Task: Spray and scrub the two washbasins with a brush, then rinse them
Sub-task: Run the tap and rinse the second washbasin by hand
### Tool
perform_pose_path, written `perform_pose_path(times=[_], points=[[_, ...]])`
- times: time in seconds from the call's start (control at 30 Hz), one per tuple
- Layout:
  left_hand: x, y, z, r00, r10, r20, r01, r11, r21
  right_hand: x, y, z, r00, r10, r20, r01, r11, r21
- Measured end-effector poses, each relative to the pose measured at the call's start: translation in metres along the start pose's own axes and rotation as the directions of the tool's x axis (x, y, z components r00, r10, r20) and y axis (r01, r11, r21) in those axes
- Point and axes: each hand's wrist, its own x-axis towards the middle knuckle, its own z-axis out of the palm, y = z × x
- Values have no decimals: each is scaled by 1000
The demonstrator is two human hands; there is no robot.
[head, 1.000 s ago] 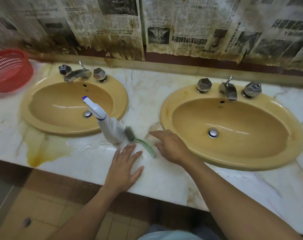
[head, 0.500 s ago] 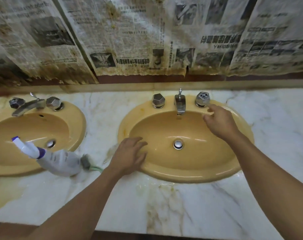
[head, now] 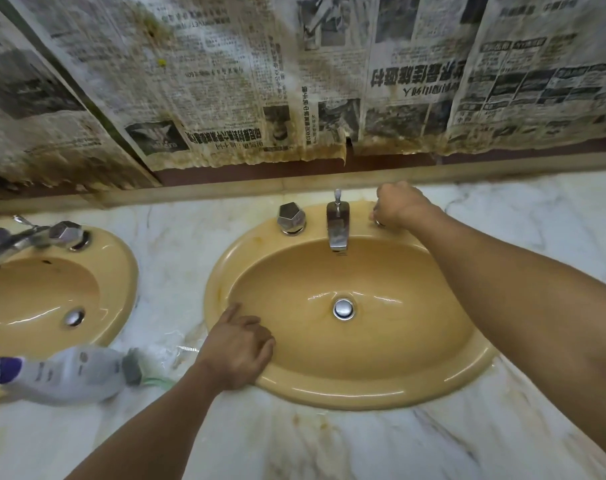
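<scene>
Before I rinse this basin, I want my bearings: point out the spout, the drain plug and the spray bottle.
spout [head: 338, 225], head view, on its metal front face.
drain plug [head: 343, 308], head view, on its shiny centre.
spray bottle [head: 69, 375], head view, on its white body.

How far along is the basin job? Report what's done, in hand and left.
Done, probably: the spray bottle and brush lie on the counter, so spraying and scrubbing look finished. In hand: the right hand grips a tap knob of the right basin; the left hand rests on its rim; no water runs from the spout. Left: rinsing this basin, perhaps the left basin too.
</scene>
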Motion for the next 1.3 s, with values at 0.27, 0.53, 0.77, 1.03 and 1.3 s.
perform_pose_path(times=[0.27, 0.53, 0.77, 1.03, 1.3], points=[[1, 0, 3, 1000, -17, 10, 16, 999, 46, 3, 8, -1, 993, -116, 32, 118, 990, -82], [2, 3, -3, 997, -42, 62, 39, 998, 45, 6, 15, -8, 975, -196, 99, 211, 962, -172], [2, 4, -5, 996, -45, 83, 42, 998, 43, 11, 18, -11, 969, -209, 131, 231, 956, -179], [3, 5, -6, 994, -58, 93, 54, 997, 47, 11, 17, -9, 969, -212, 125, 234, 952, -200], [2, 6, -8, 996, -48, 78, 44, 998, 49, 13, 20, -11, 964, -229, 132, 250, 951, -180]])
